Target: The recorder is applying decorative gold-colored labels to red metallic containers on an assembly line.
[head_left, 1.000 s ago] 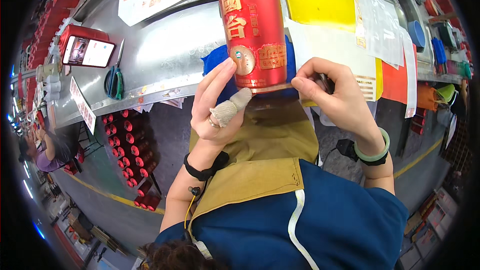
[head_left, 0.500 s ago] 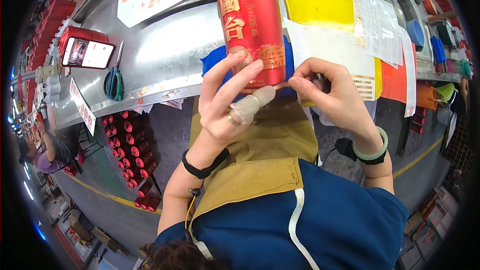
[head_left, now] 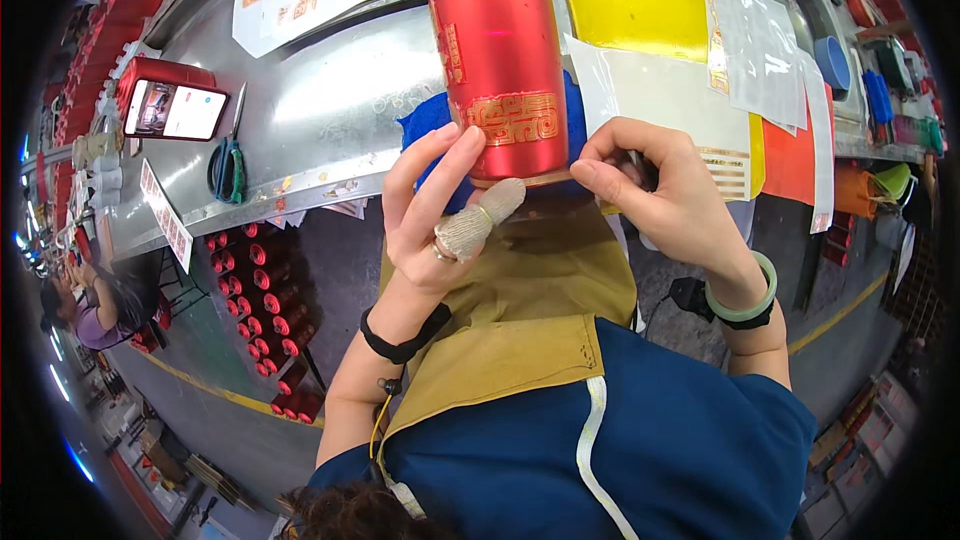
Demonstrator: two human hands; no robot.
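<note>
A tall red cylinder (head_left: 497,50) with gold patterns lies on a blue cloth (head_left: 428,118) at the near edge of the metal workbench (head_left: 320,110), its base pointing at me. My left hand (head_left: 440,205) has its fingers spread against the cylinder's lower left side, and its thumb wears a knitted beige cot. My right hand (head_left: 655,190) pinches the rim of the cylinder's base between thumb and forefinger and seems to grip a thin tool, mostly hidden. A green bangle circles the right wrist, a black band the left.
Yellow, white and orange sheets (head_left: 640,15) lie to the right of the cylinder. A phone in a red case (head_left: 172,108) and scissors (head_left: 228,155) rest at the left. Red cylinders (head_left: 262,315) are stacked under the bench. Another person (head_left: 95,310) sits at far left.
The cylinder has been turned about its axis, so a different gold pattern faces me. My left fingers have slid lower on its side. My right hand has stayed at the base.
</note>
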